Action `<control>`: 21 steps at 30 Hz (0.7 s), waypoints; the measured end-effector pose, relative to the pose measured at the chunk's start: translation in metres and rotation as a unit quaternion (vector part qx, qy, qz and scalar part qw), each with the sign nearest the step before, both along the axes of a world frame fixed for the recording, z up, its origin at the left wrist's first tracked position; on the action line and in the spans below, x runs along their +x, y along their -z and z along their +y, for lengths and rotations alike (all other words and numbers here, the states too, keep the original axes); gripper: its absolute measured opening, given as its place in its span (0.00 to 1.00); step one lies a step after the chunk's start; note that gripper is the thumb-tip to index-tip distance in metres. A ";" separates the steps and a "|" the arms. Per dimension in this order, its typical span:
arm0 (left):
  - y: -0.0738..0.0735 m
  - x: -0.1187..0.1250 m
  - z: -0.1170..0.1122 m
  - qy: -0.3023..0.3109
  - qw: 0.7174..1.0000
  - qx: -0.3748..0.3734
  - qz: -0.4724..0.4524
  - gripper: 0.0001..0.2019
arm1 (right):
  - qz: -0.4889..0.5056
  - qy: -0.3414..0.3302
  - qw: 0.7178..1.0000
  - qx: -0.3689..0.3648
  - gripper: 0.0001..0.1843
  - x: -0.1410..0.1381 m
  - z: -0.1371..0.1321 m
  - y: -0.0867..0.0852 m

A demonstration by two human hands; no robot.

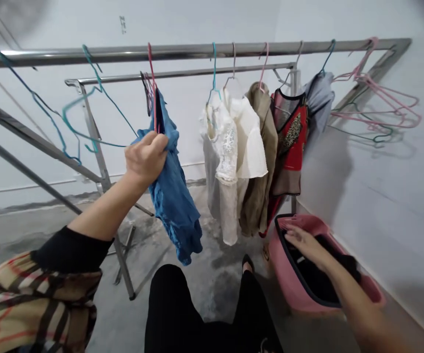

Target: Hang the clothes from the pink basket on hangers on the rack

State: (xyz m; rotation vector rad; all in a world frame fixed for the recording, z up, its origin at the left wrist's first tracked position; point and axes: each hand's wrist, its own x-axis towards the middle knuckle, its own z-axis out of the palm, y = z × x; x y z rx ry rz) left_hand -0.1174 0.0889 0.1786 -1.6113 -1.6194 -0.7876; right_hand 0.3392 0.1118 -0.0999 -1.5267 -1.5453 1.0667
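My left hand point(146, 156) is closed around the upper part of a blue garment point(175, 201). This garment hangs from a red hanger point(152, 73) hooked on the metal rail point(189, 52), left of the other clothes. Over a pink basket point(288, 274) at the lower right, my right hand point(305, 242) is held with its fingers stretched out and somewhat blurred. Nothing shows in it. Dark cloth point(318, 279) lies inside the basket, partly hidden by my right forearm.
Several clothes hang mid-rail: a white lace top point(227, 152), a white blouse point(250, 142), a brown garment point(258, 196), a red top point(292, 157) and a grey-blue garment point(318, 100). Pink hangers point(388, 100) crowd the right end. Teal hangers point(99, 90) hang left, above the rack's leg point(123, 267).
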 end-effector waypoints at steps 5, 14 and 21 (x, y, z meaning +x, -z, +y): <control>0.009 -0.016 0.004 0.043 0.996 0.062 0.041 0.02 | -0.020 -0.140 0.990 -0.019 0.37 -0.058 -0.019 0.015; 0.013 -0.023 -0.008 0.233 0.959 0.068 0.145 0.04 | -0.053 -0.271 0.961 -0.013 0.34 -0.104 -0.037 0.012; 0.057 0.045 -0.040 0.327 0.928 -0.138 -0.112 0.04 | 0.014 -0.208 0.978 0.029 0.51 -0.147 -0.064 -0.007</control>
